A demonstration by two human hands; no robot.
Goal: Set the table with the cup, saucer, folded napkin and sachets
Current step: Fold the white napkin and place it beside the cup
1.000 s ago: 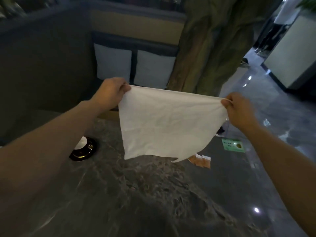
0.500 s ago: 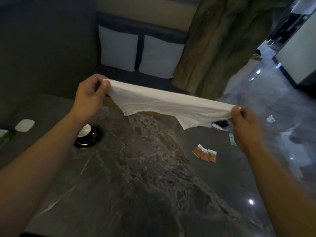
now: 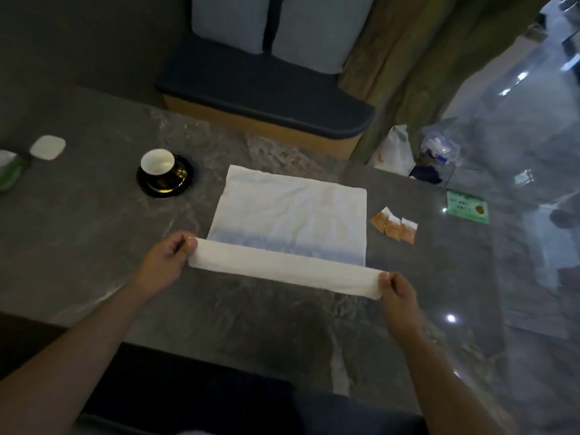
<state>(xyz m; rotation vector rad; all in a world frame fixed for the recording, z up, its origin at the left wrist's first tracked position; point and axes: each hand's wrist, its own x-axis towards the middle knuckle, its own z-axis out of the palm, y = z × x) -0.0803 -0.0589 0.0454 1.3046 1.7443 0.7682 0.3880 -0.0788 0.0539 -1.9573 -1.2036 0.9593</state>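
Observation:
A white napkin (image 3: 292,211) lies spread on the dark marble table (image 3: 94,233), its near edge lifted and folded toward me. My left hand (image 3: 168,259) pinches the near left corner and my right hand (image 3: 397,291) pinches the near right corner. A white cup (image 3: 157,161) stands on a black saucer (image 3: 185,180) with gold trim, left of the napkin's far corner. Three orange sachets (image 3: 394,226) lie in a row just right of the napkin.
A green card (image 3: 467,206) lies near the table's right edge. A small white dish (image 3: 47,147) and a green packet (image 3: 11,172) sit at the far left. A cushioned bench (image 3: 266,98) runs behind the table, with bags (image 3: 394,150) on the floor beside it.
The napkin, held stretched in the air before, has come down onto the table. Both hands moved toward me and lower, still gripping its corners.

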